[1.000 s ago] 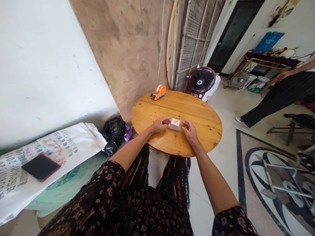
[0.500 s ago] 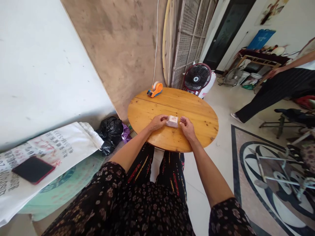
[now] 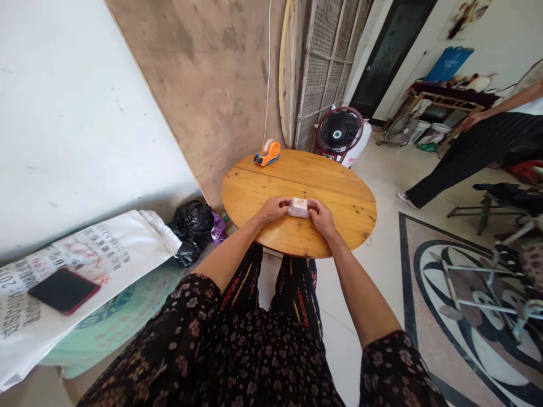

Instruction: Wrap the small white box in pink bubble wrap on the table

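A small pale pink and white box with a print on its top face rests on the round wooden table. My left hand has its fingers closed at the box's left end. At the other end, the fingers of my right hand are bent against the box's right side. Both hands sit low over the near half of the table. The undersides of the fingers are partly hidden.
An orange and blue tape dispenser stands at the table's far left edge. Behind the table is a fan. A phone lies on a white sack at left, near black bags. Another person stands at right.
My right hand has closed in from beside the box to its right end. The left hand stays at the left end. The view has shifted slightly.
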`<state>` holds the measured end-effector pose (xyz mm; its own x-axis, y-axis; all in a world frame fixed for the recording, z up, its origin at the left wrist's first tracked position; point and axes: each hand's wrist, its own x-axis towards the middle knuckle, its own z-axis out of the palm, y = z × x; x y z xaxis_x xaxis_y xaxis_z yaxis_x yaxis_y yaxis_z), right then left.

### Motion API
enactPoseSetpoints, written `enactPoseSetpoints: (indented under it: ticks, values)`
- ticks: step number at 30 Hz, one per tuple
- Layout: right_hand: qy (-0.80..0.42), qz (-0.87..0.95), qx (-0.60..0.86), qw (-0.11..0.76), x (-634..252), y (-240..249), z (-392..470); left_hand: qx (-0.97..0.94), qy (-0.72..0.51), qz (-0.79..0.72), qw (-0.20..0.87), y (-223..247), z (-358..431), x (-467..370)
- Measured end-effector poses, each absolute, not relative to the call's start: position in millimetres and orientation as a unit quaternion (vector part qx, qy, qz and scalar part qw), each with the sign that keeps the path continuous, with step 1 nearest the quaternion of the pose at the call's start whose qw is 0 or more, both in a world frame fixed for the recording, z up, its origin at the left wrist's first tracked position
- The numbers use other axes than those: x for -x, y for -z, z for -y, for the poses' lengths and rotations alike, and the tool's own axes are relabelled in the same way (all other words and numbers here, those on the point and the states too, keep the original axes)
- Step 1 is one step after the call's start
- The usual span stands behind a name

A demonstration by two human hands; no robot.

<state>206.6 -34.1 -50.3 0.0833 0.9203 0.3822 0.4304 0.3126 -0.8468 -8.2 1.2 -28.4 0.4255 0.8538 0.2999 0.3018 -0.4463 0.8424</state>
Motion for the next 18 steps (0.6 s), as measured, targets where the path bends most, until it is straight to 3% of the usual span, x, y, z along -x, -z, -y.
enactPoseSetpoints:
  ticks: [18]
  values:
    - [-0.238, 0.637, 0.554, 0.480, -200, 55, 29, -0.770, -0.373, -0.393, 0.338, 28, 0, 6]
